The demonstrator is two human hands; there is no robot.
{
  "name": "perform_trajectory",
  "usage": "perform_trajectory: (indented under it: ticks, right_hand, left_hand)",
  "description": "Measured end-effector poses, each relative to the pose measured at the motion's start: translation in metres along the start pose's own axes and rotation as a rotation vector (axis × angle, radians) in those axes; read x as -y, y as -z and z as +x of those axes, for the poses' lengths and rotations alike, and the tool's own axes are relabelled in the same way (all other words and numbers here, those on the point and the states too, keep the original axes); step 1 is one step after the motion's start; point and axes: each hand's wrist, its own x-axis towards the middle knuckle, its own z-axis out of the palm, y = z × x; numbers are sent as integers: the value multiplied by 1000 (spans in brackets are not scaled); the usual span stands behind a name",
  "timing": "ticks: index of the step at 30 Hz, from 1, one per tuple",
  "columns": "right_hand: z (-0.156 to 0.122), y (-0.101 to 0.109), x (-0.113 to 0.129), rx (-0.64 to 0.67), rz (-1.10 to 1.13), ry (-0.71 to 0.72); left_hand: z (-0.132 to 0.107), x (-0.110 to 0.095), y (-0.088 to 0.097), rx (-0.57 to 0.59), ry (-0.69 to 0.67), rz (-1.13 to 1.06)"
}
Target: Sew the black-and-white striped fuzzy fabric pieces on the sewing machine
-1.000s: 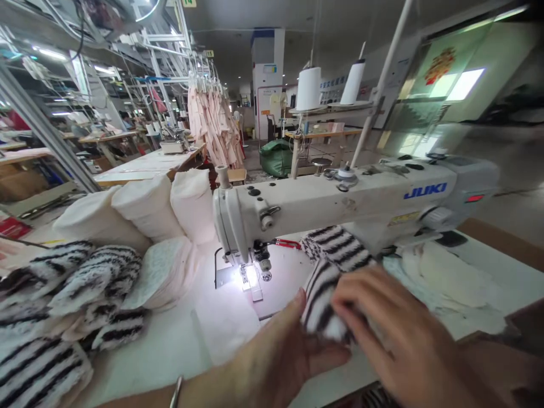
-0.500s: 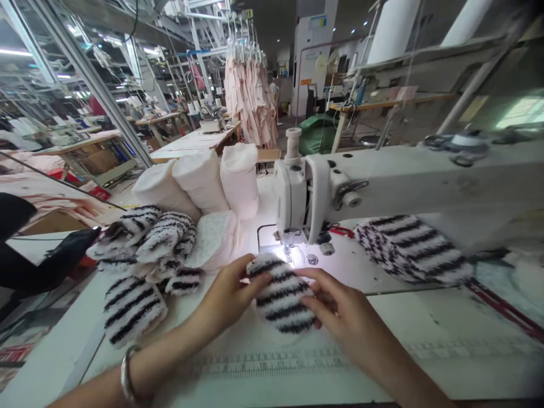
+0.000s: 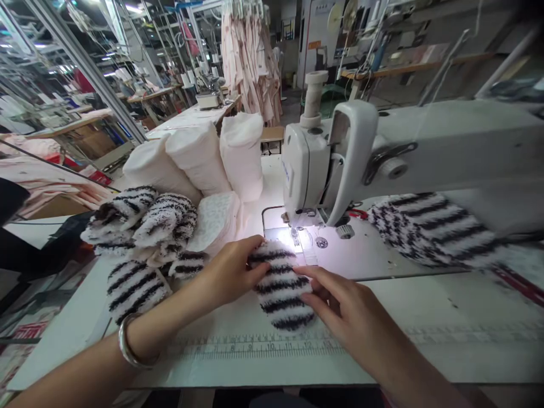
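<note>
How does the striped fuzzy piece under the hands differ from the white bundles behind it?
The striped fuzzy piece is black and white; the white bundles are plain white. The piece lies flat under the left hand and right hand; the bundles stand upright in a row. The piece looks smaller. Both rest on the sewing table.

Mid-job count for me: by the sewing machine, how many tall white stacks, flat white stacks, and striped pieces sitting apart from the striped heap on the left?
Tall white stacks: 3
Flat white quilted stack: 1
Striped fuzzy pieces: 2
Total: 6
</note>
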Motion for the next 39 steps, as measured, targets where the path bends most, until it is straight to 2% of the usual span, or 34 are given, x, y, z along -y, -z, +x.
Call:
perform_trajectory:
  ticks: [4, 8, 13, 20, 26, 32, 36, 39]
  right_hand:
    - [2, -7, -5, -5, -64, 52]
    - [-5, -10, -7, 36, -87, 89]
    - [-21, -18, -8, 44, -179, 191]
    - [-23, -22, -9, -96, -376, 322]
    - [-19, -18, -13, -111, -413, 317]
    - [-18, -27, -21, -137, -434, 303]
    - [-16, -23, -21, -125, -440, 306]
    - [-11, -11, -19, -118, -479, 299]
  left_hand:
    - [3, 2, -4, 23, -13, 218]
    - [7, -4, -9, -108, -71, 473]
    - [12, -6, -13, -76, -75, 349]
    - [14, 0, -13, -76, 17, 250]
    - [15, -4, -15, -96, 85, 236]
    - [21, 1, -19, -117, 95, 271]
    - [19, 4, -17, -148, 18, 333]
    - [6, 1, -17, -304, -160, 434]
